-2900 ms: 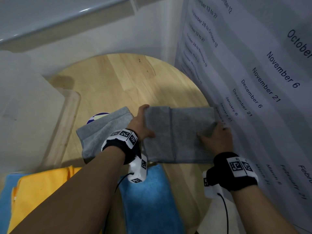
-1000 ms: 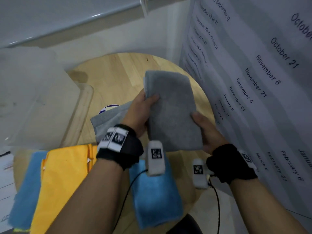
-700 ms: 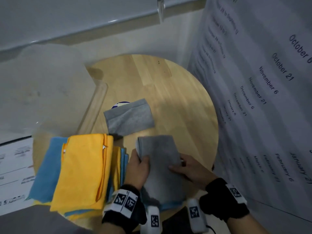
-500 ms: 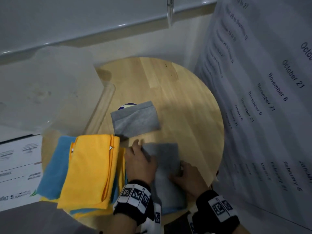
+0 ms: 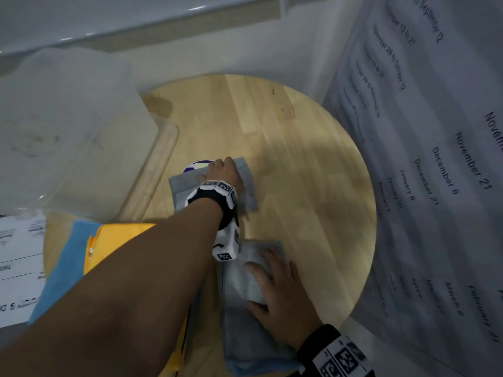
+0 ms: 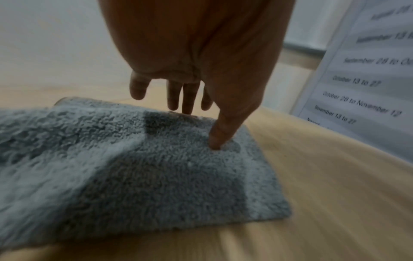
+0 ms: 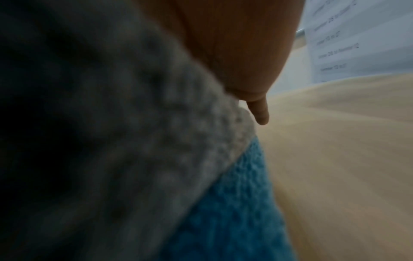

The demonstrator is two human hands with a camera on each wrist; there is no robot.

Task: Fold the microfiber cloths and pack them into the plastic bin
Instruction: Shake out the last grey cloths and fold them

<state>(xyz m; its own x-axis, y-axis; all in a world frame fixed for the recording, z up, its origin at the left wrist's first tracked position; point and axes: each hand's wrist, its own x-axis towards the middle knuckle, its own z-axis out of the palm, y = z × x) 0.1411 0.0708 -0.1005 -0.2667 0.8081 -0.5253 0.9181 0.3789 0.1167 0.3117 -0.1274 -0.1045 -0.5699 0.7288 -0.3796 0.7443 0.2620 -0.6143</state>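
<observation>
Here two folded grey cloths lie on the round wooden tabletop (image 5: 313, 164). The nearer grey cloth (image 5: 245, 317) lies at the near edge of the tabletop, on top of a blue cloth (image 5: 255, 369) that shows under its near end; the right wrist view shows the same grey pile lying over blue pile. The right hand (image 5: 283, 292) lies flat on this cloth with the fingers spread and almost straight, pressing it down without gripping it.

The farther grey cloth (image 5: 246, 186) lies near the middle of the tabletop, a little toward the left edge. The left hand (image 5: 224, 172) reaches over it. In the left wrist view the thumb (image 6: 221, 136) presses down into the pile near the far corner, and the other fingers (image 6: 187, 95) point down at the far edge, loosely straight. I cannot tell if they hook under that edge, but the hand does not close around the cloth.

A round purple and white sticker (image 5: 196, 165) shows from under the far left corner of this cloth. The clear plastic bin (image 5: 81, 137) stands at the left edge of the tabletop. A stack of yellow cloths (image 5: 114, 240) and blue cloths (image 5: 62, 268) lies at the near left edge, partly hidden by the left forearm. A large printed sheet with dates (image 5: 435, 159) hangs beyond the right edge.
</observation>
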